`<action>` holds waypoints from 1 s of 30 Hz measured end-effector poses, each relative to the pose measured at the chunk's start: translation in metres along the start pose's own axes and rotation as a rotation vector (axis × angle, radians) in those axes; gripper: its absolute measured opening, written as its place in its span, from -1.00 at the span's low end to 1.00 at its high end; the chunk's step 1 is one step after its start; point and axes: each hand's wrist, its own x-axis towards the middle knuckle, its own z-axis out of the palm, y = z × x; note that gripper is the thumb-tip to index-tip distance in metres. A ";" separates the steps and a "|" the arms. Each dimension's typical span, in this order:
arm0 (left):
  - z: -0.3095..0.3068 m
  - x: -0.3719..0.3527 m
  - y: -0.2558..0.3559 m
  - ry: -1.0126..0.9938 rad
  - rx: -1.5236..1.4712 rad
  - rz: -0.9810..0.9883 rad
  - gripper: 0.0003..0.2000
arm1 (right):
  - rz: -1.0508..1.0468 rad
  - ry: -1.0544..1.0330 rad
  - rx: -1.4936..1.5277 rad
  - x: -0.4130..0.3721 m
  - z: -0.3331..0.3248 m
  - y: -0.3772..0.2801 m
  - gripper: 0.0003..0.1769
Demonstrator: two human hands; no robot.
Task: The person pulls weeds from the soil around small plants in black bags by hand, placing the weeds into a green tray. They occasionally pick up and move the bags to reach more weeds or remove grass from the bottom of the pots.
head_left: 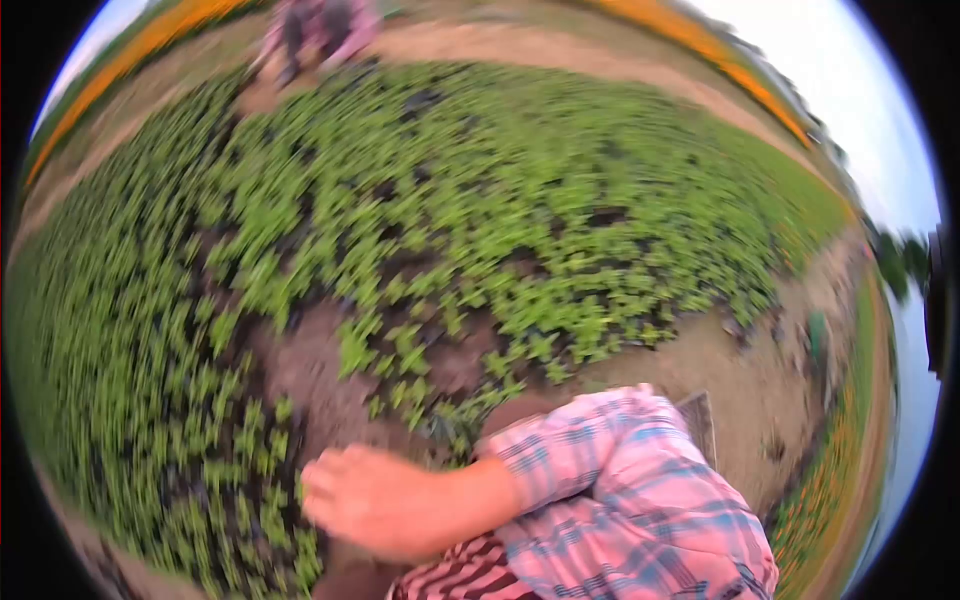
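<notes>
My right hand reaches across from the right, back of the hand upward, in a pink and blue plaid sleeve. Motion blurs its fingers, and I cannot make out whether they hold anything. Close by are leafy green seedlings on the left and a patch of bare dark soil just beyond. A few more young plants stand ahead of the wrist. My left hand does not appear.
Dense rows of seedlings, with dark bits between them, spread ahead and left. Another person crouches at the far edge by a dirt path. Brown ground lies at right, with a flat grey-edged object by my sleeve. Orange flower strips run beyond.
</notes>
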 end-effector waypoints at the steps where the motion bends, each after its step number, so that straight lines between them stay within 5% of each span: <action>1: 0.004 0.013 -0.015 0.004 -0.026 -0.005 -0.54 | -0.005 -0.025 -0.006 0.002 0.002 -0.001 -0.74; 3: 0.003 0.037 -0.007 0.028 -0.089 0.042 -0.51 | -0.013 -0.172 0.044 0.005 -0.006 -0.002 -0.71; 5: -0.005 0.044 0.052 0.075 -0.155 0.160 -0.49 | -0.041 -0.100 0.137 0.005 -0.005 -0.003 -0.67; 6: -0.018 0.041 0.122 -0.028 -0.234 0.356 -0.57 | -0.043 -0.112 0.150 0.005 -0.005 -0.004 -0.66; 7: 0.007 0.062 0.139 0.128 -0.259 0.674 -0.66 | -0.041 -0.119 0.149 0.006 -0.006 -0.005 -0.65; 8: 0.013 0.053 0.197 -0.048 -0.566 0.738 -0.69 | -0.074 -0.137 0.171 0.009 -0.006 -0.006 -0.65; 11: 0.010 -0.009 0.328 -0.464 -0.466 0.834 -0.80 | -0.035 -0.205 0.151 0.013 -0.007 -0.006 -0.69; 12: 0.028 -0.019 0.353 -0.412 -0.406 1.146 -0.80 | -0.025 -0.214 0.163 0.014 -0.006 -0.004 -0.69; 13: 0.036 -0.035 0.380 -0.588 -0.383 1.180 -0.80 | -0.012 -0.223 0.175 0.016 -0.004 0.000 -0.68; 15: 0.089 -0.048 0.411 -0.636 -0.219 1.303 -0.80 | -0.002 -0.269 0.190 0.021 -0.001 0.015 -0.68; 19: 0.205 -0.049 0.427 -0.586 -0.082 1.073 -0.70 | 0.056 -0.178 0.207 0.039 0.030 0.103 -0.77; 21: 0.249 -0.054 0.414 -0.500 0.038 0.733 -0.58 | 0.206 -0.127 0.083 0.052 0.057 0.168 -0.85; 22: 0.251 -0.053 0.411 -0.718 0.130 0.546 -0.36 | 0.198 -0.062 0.062 0.056 0.075 0.206 -0.86; 25: 0.237 -0.074 0.412 -0.607 0.342 0.585 -0.26 | 0.246 -0.019 0.016 0.078 0.109 0.287 -0.88; 30: 0.236 -0.066 0.429 -0.728 0.336 0.444 -0.17 | 0.220 -0.059 -0.088 0.128 0.166 0.377 -0.83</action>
